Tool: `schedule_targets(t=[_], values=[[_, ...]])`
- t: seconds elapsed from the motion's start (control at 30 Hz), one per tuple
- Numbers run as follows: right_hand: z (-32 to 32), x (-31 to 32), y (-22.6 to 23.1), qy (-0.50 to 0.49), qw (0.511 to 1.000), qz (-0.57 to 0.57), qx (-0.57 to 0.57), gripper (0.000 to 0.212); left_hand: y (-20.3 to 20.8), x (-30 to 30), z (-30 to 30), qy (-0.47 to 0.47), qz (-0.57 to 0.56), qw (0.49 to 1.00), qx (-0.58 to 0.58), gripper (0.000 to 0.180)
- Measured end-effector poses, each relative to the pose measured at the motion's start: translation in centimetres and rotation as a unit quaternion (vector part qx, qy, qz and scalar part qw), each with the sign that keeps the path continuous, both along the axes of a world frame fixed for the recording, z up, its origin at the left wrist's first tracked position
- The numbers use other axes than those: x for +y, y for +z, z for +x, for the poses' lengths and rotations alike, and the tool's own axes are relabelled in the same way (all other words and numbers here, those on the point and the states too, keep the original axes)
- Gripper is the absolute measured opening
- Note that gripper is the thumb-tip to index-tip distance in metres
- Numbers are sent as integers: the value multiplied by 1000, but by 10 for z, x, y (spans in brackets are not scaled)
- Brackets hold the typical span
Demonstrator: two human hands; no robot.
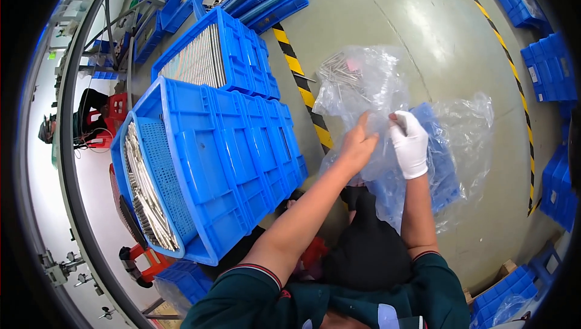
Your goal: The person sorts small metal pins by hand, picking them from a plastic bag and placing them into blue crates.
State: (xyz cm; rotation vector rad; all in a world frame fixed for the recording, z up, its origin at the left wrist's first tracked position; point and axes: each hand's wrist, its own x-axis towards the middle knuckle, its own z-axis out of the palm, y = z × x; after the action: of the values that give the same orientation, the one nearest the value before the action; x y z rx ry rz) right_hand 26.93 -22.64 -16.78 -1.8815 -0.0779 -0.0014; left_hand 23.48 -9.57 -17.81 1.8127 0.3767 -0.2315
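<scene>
A clear plastic bag spreads over the floor in front of me, with several thin metal rods lying in its far left part. My left hand is bare and grips the near part of the bag, its index finger pointing forward and its other fingers curled. In a white glove, my right hand pinches the bag's plastic a little to the right. Below and beyond the right hand is a blue plastic crate, partly covered by more clear film. The fingertips are partly hidden by the crumpled plastic.
Large blue crates stand at my left; one holds a light-blue basket of metal rods, another holds rows of rods. Yellow-black floor tape runs beside them. More blue crates line the right side.
</scene>
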Motion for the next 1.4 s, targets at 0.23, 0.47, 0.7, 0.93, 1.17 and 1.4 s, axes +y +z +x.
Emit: schedule_targets(t=[0.23, 0.47, 0.7, 0.93, 1.17, 1.4], values=[[15, -36, 48, -5, 925, -379, -2, 19, 1, 20, -54, 88, 109, 985, -100, 47], [68, 138, 87, 118, 928, -128, -329, 17, -31, 13, -88, -106, 131, 986, 16, 50], [127, 257, -130, 328, 878, -348, -8, 21, -79, 44, -133, -120, 154, 979, 65, 55], [116, 276, -191, 236, 876, -420, 26, 19, -64, 74, -138, -73, -13, 976, 206, 49], [99, 282, -160, 318, 868, -364, 109, 21, -65, 73, -146, -46, -34, 986, 156, 43], [76, 229, -15, 348, 935, -53, 38, 25, -37, 62, -119, 152, -46, 986, 55, 30]])
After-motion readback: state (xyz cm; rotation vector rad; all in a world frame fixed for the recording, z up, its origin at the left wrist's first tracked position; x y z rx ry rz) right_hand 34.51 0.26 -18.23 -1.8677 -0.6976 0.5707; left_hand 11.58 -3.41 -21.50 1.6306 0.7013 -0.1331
